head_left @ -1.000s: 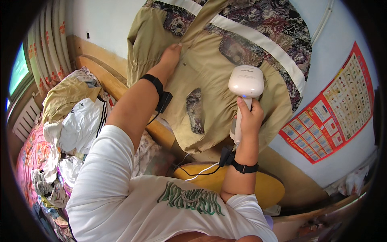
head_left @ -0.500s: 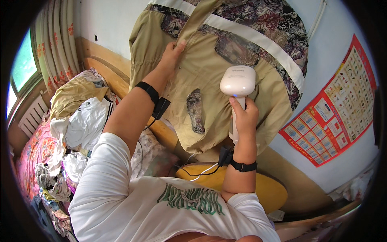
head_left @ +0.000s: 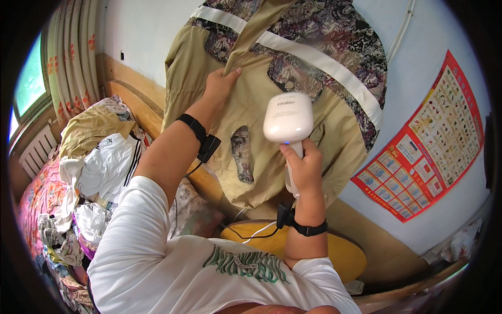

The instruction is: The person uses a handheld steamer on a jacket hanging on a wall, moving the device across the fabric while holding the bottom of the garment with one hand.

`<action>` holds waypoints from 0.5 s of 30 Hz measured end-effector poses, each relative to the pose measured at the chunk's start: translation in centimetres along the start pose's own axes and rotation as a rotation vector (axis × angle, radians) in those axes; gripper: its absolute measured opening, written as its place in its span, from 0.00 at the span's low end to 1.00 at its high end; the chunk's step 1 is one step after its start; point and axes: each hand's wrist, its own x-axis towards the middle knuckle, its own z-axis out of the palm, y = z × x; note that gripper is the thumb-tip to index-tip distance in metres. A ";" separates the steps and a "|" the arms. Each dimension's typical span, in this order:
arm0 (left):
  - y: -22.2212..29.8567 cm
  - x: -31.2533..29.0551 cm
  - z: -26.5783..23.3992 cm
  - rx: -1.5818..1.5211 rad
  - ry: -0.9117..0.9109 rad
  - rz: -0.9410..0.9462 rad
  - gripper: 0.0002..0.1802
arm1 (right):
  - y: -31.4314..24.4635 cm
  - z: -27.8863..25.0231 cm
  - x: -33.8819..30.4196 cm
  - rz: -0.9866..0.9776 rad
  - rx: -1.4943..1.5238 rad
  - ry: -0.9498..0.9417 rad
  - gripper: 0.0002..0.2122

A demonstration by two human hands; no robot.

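A khaki jacket (head_left: 209,152) with dark patterned panels and a white stripe hangs spread out in front of me. My left hand (head_left: 220,85) is closed on the edge of the jacket's front placket, left of its middle. In my right hand (head_left: 305,166) is a white handheld garment steamer (head_left: 288,116), gripped by its handle with the thumb near a small blue light. The steamer's broad head is over the jacket's middle, below a patterned pocket flap; whether its far face touches the cloth is hidden. Both wrists wear black straps with small boxes and cables.
At left, a bed holds a heap of clothes (head_left: 107,165), beside a curtain (head_left: 76,63) and window. A red-bordered calendar poster (head_left: 423,146) hangs on the right wall. Below the jacket stand a yellow rounded surface (head_left: 334,256) and a patterned cushion (head_left: 193,209); a white cord runs there.
The steamer in my right hand has shifted left and slightly down across the jacket. My left hand keeps its hold on the placket. The whole view has shifted slightly.
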 end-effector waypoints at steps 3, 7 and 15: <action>0.8 -0.5 0.3 0.028 0.026 0.025 0.18 | -1.4 -0.2 1.2 -0.034 0.089 0.085 0.14; 1.5 -0.4 0.7 0.077 0.027 0.028 0.19 | -1.4 -0.4 2.9 0.069 0.172 0.158 0.14; 1.2 0.4 0.9 0.082 -0.017 -0.021 0.20 | 4.7 0.9 1.5 0.119 -0.053 0.160 0.19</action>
